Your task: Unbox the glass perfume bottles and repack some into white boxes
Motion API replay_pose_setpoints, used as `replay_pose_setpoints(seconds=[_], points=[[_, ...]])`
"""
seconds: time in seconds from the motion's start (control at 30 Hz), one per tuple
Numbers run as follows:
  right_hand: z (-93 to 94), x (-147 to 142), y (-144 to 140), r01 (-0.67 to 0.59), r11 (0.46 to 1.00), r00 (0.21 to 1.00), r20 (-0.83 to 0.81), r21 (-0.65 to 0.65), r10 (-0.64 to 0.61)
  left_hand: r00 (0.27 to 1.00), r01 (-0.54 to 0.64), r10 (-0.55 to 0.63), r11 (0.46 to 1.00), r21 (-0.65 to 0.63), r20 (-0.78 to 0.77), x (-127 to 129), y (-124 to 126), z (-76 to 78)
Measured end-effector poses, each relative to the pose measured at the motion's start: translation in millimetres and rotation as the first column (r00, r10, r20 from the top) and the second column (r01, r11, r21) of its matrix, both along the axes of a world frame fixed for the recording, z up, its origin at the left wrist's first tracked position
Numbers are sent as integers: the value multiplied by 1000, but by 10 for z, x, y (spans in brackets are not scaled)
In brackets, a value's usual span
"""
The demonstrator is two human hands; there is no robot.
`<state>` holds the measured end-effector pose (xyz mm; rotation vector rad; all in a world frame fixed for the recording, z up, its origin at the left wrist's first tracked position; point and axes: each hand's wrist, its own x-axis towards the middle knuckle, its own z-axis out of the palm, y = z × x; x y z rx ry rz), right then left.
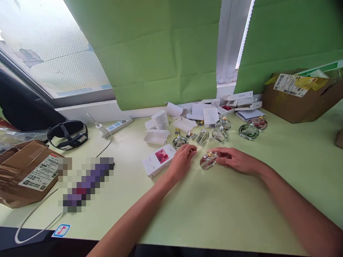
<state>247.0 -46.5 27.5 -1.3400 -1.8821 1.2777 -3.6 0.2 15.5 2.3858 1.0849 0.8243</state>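
My right hand (234,159) grips a flat, rounded glass perfume bottle (208,161) at its right side. The bottle looks reddish and has a gold-coloured neck on top. To its left, my left hand (184,157) is open over the table, fingers loosely bent, with nothing seen in it. Beside that wrist lies a closed white box (159,160) with a red picture on it. Just beyond my left fingers are a clear glass bottle (180,141) and another clear bottle (203,136).
More glass bottles (248,131) stand at the right. Opened white cartons (184,124) are heaped along the wall. Cardboard boxes sit at the right (294,103) and left (29,175). A power strip (118,126), a head strap device (68,135) and a pixelated purple object (88,184) lie left.
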Motion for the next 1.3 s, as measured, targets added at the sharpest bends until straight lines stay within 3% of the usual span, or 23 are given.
replay_pose_setpoints(seconds=[0.1,0.17,0.23,0.3,0.5,0.67,0.87,0.97,1.1,1.3], points=[[88,2,-16,35,999,999,-30,4,-34,976,58,-56,998,-3,213,-38,-102,65],[152,-36,-46,159,984,985,-82,74,-153,950,103,-111,994,42,292,-31,-154,98],[210,-124,-96,308,933,947,-153,187,-282,932,127,-156,986,109,328,-17,-199,126],[254,-246,-162,376,885,922,-203,277,-328,922,132,-188,975,180,339,-8,-240,153],[284,-505,-327,219,859,976,-125,464,-181,895,125,-279,906,404,349,-8,-327,207],[258,-526,-368,192,895,981,-93,401,-169,898,134,-312,867,481,312,1,-337,203],[238,-562,-370,208,893,978,-99,399,-183,901,145,-320,857,494,292,3,-350,177],[258,-531,-341,253,885,967,-104,391,-231,913,147,-283,899,412,294,-1,-353,162],[331,-426,-296,380,823,923,-119,423,-365,947,204,-224,973,108,229,3,-331,80],[384,-352,-272,488,813,872,-213,316,-441,963,254,-238,959,-127,127,24,-281,15]])
